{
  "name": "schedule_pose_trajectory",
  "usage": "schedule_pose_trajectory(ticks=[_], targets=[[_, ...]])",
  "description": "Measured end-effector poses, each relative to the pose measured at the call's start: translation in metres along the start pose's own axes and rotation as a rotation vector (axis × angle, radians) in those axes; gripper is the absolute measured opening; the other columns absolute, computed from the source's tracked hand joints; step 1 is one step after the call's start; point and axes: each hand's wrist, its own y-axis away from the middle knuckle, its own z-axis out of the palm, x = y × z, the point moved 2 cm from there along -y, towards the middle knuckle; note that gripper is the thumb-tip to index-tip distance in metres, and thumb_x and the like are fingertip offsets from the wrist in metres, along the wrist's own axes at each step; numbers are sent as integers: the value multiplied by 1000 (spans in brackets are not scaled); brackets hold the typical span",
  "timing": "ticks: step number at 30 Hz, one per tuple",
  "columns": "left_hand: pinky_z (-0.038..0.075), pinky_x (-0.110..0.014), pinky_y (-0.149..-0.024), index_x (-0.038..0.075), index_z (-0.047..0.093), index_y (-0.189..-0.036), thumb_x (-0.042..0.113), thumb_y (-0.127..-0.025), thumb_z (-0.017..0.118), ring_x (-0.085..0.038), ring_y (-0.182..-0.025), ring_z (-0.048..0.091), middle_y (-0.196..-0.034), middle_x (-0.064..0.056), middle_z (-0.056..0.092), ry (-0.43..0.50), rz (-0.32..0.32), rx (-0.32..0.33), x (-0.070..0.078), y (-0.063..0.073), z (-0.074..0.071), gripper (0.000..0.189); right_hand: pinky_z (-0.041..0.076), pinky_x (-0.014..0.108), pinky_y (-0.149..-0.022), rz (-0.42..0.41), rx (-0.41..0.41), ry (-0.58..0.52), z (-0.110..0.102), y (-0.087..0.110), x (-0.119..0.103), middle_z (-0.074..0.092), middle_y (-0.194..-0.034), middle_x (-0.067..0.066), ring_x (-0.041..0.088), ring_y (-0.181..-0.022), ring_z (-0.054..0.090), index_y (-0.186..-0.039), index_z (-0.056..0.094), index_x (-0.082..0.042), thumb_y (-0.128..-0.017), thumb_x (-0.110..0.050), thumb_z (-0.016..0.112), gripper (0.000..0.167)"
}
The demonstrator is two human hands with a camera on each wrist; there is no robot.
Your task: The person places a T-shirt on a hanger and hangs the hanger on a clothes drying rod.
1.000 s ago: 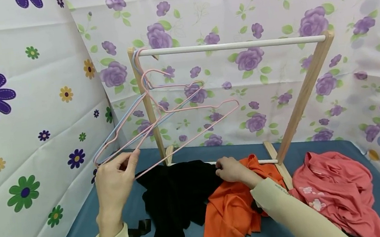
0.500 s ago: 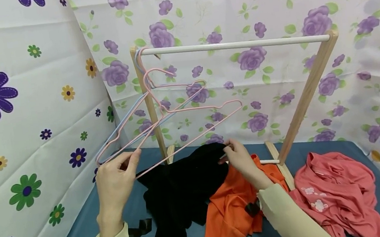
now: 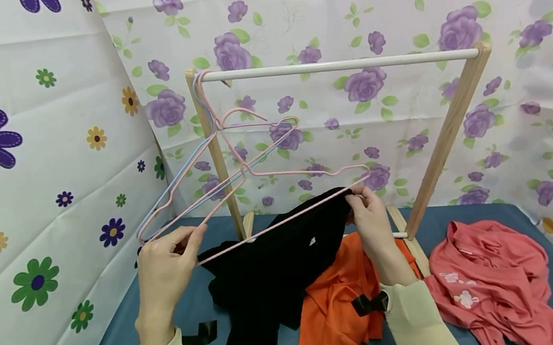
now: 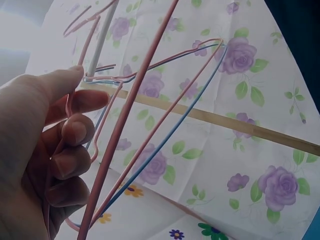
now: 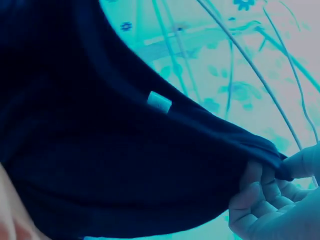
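My left hand (image 3: 166, 264) grips a pink clothes hanger (image 3: 287, 173) by its left arm, thumb and fingers curled round the wire in the left wrist view. Its hook points right and it is not on the rod. My right hand (image 3: 374, 224) pinches the edge of a black garment (image 3: 286, 257), lifted to the hanger's right end. Behind the hanger's lower bar, this edge rises while the rest drapes down to the blue surface. A small white label (image 5: 160, 102) shows inside the cloth in the right wrist view.
A blue hanger (image 4: 165, 140) and another pink one hang at the left end of the rack's white rod (image 3: 346, 65). Wooden posts (image 3: 449, 141) hold the rod up. An orange garment (image 3: 331, 314) lies beside the black one, and a coral garment (image 3: 493, 273) lies farther right.
My right hand has raised the black garment's edge up and rightward to the hanger, exposing the label. The held hanger has dipped and shifted right; my left hand stays nearly in place.
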Motion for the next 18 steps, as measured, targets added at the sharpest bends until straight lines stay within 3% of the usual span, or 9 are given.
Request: schedule_pose_trajectory(ticks=[5,12,18], targets=[[33,-20,-47,12,77,-84,14,-90,73,-4,-47,43,-56,14,52,19,37,-3,1,0,-2,7,44,26,-58,-38,105,-37,-7,3,-5,56,-77,1,13,-59,49,-108,51,-2,-103,-10,50,10],[34,-19,-48,16,78,-85,13,-89,73,-3,-47,44,-57,17,52,22,32,-27,0,1,-4,7,42,22,-46,-95,260,-110,-19,10,-9,59,-73,0,9,-52,49,-101,58,-1,-97,-4,59,6],[34,-18,-47,19,78,-86,11,-88,74,-3,-47,44,-61,16,56,37,57,-55,-2,2,-7,9,41,21,-40,-114,314,-81,-33,14,-12,62,-68,1,10,-43,48,-101,61,2,-95,-3,60,8]])
